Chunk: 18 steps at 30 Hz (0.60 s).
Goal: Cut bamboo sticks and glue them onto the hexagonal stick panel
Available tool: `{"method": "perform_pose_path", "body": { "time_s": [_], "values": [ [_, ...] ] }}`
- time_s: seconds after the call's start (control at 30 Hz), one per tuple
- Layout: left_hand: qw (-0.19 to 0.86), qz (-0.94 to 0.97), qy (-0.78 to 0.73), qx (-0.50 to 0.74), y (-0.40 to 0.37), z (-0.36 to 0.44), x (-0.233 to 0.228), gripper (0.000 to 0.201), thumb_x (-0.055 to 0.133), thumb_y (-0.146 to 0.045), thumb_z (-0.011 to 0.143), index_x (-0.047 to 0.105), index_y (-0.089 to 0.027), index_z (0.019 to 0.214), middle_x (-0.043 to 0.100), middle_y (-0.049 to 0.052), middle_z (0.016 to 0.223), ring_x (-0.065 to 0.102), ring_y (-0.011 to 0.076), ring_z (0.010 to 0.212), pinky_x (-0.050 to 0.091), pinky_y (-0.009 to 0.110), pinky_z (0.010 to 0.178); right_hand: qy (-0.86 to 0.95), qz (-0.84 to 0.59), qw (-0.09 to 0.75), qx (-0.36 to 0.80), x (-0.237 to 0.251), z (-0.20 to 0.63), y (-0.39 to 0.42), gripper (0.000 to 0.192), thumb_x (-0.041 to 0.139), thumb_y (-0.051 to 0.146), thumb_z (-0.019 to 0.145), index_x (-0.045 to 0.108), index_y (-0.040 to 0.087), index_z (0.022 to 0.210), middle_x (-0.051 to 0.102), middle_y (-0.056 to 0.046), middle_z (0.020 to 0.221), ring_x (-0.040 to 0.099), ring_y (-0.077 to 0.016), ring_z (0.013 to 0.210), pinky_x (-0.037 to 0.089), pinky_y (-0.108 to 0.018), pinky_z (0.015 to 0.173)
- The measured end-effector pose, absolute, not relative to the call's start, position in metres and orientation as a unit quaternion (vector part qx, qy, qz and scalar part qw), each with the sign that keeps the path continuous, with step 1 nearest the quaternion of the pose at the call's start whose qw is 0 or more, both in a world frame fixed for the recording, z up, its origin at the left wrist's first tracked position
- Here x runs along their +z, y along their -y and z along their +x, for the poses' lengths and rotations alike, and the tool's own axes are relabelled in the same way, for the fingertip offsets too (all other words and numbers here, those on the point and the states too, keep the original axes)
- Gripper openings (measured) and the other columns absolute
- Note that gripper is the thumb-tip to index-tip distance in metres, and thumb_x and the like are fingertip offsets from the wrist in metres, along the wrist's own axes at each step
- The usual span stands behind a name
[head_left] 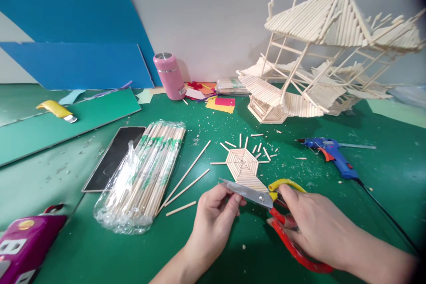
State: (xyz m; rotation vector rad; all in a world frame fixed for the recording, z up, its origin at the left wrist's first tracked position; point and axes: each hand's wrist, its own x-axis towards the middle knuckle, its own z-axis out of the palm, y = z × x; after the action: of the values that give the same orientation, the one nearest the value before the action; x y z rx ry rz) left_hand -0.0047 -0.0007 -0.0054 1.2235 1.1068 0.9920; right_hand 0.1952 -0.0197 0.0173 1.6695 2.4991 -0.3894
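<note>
Our right hand's (314, 217) fingers clamp the scissors (251, 192); our left hand's (213, 219) pinch together, around what we can't tell. The stick panel (242, 164) lies forward of the surface's (249, 266) back edge; slipping scissors could nick us.

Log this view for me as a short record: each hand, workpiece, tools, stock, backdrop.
Left hand: left hand at the scissors' blades, fingertips pinched; anything held is unclear
Right hand: right hand gripping the scissors by the handles
Workpiece: web-patterned stick panel lying beyond the blades, short sticks around it
Tools: glue gun at right; yellow cutter on the green board
Stock: bag of sticks left of the panel
Backdrop: stick model, pink flask
</note>
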Motion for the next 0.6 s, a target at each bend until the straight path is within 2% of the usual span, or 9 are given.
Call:
{"method": "perform_pose_path", "body": {
  "time_s": [0.23, 0.33, 0.6],
  "values": [
    [0.596, 0.487, -0.450, 0.453, -0.0017, -0.0055, -0.0055, 0.014, 0.058, -0.025, 0.077, 0.063, -0.012, 0.072, 0.059, 0.002, 0.063, 0.050, 0.0109, 0.055, 0.041, 0.019, 0.050, -0.806, 0.564, 0.027, -0.177, 0.0192, 0.1877, 0.0209, 0.028, 0.039, 0.047, 0.082, 0.037, 0.019, 0.086, 0.058, -0.004, 0.067, 0.058, -0.0224, 0.054, 0.037, -0.031, 0.045],
    [0.599, 0.485, -0.429, 0.471, -0.0025, -0.0074, -0.0052, 0.013, 0.058, -0.023, 0.077, 0.063, -0.013, 0.071, 0.057, 0.001, 0.064, 0.049, 0.0104, 0.056, 0.041, 0.019, 0.052, -0.800, 0.565, 0.001, -0.203, 0.0229, 0.1883, 0.0216, 0.029, 0.043, 0.049, 0.080, 0.036, 0.021, 0.085, 0.057, -0.003, 0.072, 0.056, -0.0206, 0.059, 0.040, -0.031, 0.048],
    [0.605, 0.522, -0.381, 0.465, -0.0034, -0.0088, -0.0046, 0.013, 0.055, -0.018, 0.081, 0.063, -0.015, 0.072, 0.057, 0.001, 0.066, 0.049, 0.0093, 0.059, 0.041, 0.017, 0.053, -0.799, 0.577, -0.033, -0.166, 0.0217, 0.1971, 0.0272, 0.033, 0.050, 0.046, 0.077, 0.036, 0.020, 0.092, 0.053, -0.004, 0.078, 0.053, -0.0213, 0.068, 0.043, -0.035, 0.056]
  ]
}}
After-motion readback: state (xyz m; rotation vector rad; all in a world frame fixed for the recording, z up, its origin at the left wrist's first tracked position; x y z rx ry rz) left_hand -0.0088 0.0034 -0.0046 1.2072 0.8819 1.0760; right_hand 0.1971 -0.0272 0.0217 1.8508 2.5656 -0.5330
